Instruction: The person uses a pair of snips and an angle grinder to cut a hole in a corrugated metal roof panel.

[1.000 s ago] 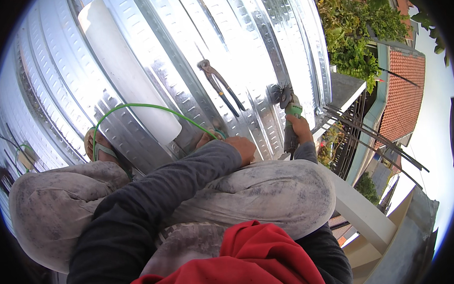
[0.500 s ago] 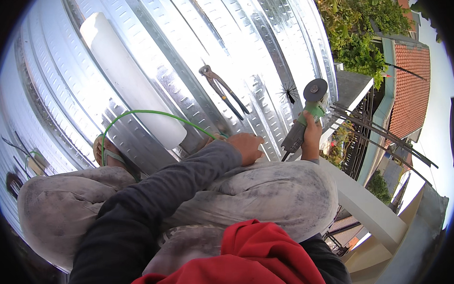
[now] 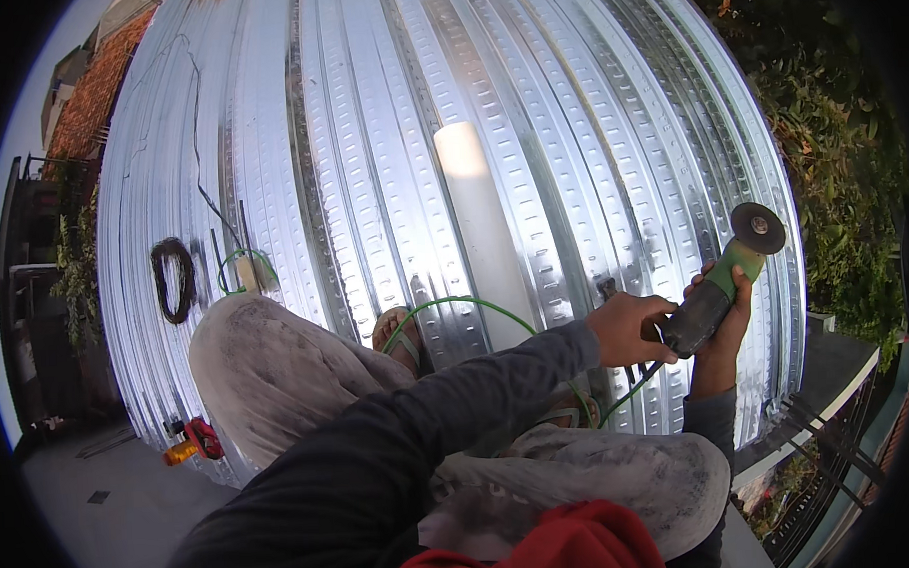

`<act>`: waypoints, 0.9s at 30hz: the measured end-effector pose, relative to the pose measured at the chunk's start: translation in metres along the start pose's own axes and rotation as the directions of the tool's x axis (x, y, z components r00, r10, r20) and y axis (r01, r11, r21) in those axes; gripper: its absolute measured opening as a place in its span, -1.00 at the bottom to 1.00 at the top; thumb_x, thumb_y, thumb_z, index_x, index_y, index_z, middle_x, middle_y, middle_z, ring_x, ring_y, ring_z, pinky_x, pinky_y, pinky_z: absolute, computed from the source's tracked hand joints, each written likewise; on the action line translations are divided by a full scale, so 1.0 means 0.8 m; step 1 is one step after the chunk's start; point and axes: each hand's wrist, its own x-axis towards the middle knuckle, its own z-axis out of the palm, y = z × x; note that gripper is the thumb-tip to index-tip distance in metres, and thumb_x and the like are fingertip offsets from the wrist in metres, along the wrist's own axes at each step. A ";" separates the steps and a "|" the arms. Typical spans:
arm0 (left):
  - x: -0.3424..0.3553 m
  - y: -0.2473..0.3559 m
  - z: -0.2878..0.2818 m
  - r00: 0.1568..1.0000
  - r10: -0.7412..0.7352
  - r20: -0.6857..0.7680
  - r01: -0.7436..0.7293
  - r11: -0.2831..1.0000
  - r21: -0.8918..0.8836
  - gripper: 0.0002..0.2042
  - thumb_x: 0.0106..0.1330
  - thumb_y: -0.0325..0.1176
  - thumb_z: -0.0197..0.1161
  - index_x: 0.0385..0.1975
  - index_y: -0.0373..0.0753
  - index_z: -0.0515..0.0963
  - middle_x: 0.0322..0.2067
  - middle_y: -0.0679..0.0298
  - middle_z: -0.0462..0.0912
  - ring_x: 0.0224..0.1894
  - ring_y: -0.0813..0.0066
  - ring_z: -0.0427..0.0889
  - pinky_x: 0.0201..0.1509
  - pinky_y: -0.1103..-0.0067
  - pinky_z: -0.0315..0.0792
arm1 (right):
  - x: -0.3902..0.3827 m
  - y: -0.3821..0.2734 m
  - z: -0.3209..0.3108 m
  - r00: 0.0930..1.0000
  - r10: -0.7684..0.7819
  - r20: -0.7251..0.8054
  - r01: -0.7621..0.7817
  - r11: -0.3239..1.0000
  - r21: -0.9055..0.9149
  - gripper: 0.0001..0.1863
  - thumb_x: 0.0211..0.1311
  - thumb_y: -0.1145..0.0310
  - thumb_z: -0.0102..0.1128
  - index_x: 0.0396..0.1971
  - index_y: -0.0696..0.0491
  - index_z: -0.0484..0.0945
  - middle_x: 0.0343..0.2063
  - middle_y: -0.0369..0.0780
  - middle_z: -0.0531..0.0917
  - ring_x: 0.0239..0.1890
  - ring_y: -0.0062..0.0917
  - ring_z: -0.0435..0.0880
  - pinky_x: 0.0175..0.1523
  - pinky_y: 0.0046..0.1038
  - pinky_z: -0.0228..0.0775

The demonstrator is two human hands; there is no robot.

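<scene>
Near the right edge of the ribbed metal sheeting (image 3: pixel 371 187), your right hand (image 3: pixel 729 332) grasps the angle grinder (image 3: pixel 698 323), wrapped round it behind the disc (image 3: pixel 750 224). Your left hand (image 3: pixel 621 330) is at its rear end, thumb and fingers curled; whether they actually clasp it can't be told. As for progress, the grinder is up in your grasp, its disc fitted and looking clear of the metal. No sparks show, no fresh cut can be made out, and how much remains can't be judged. A green cord (image 3: pixel 465 298) appears to run from the grinder behind your left forearm (image 3: pixel 468 394), curving past your foot (image 3: pixel 405 348). Beyond it, a white tube (image 3: pixel 468 193) lies along the ribs. Toward the sheeting's left edge lies a dark coil (image 3: pixel 159 284); by its lower left corner, a red-and-orange item (image 3: pixel 200 439).
</scene>
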 end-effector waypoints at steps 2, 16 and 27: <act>-0.001 0.000 -0.017 0.999 0.051 -0.016 -0.050 0.998 0.049 -0.37 0.10 -0.26 0.53 0.17 -0.35 0.46 -0.19 0.02 0.73 -0.15 0.32 0.76 0.01 0.48 0.60 | 0.007 0.005 0.021 1.000 -0.024 -0.010 0.024 1.000 -0.003 -0.54 0.30 0.02 0.17 -0.09 0.13 0.41 -0.31 -0.20 0.55 -0.39 -0.43 0.60 -0.32 -0.38 0.53; 0.040 0.130 -0.183 0.933 -0.343 -0.107 0.360 0.896 0.259 -0.26 -0.12 -0.10 0.57 0.05 -0.37 0.43 -0.19 0.12 0.61 -0.18 0.35 0.63 -0.07 0.48 0.53 | 0.043 0.031 0.205 0.958 -0.091 0.273 0.163 0.953 -0.255 -0.41 0.39 -0.07 0.13 0.13 0.14 0.42 -0.06 -0.16 0.57 -0.03 -0.43 0.61 0.09 -0.36 0.45; -0.216 -0.023 -0.457 0.599 -0.132 -0.790 0.477 0.851 0.219 -0.45 -0.03 -0.31 0.50 -0.10 -0.32 0.35 -0.36 0.26 0.54 -0.38 0.51 0.57 -0.27 0.55 0.53 | 0.003 0.012 0.056 0.896 0.214 0.389 0.349 0.199 -0.916 -0.54 0.33 0.33 0.26 0.18 0.10 0.43 -0.08 -0.14 0.67 -0.16 -0.44 0.69 -0.12 -0.45 0.52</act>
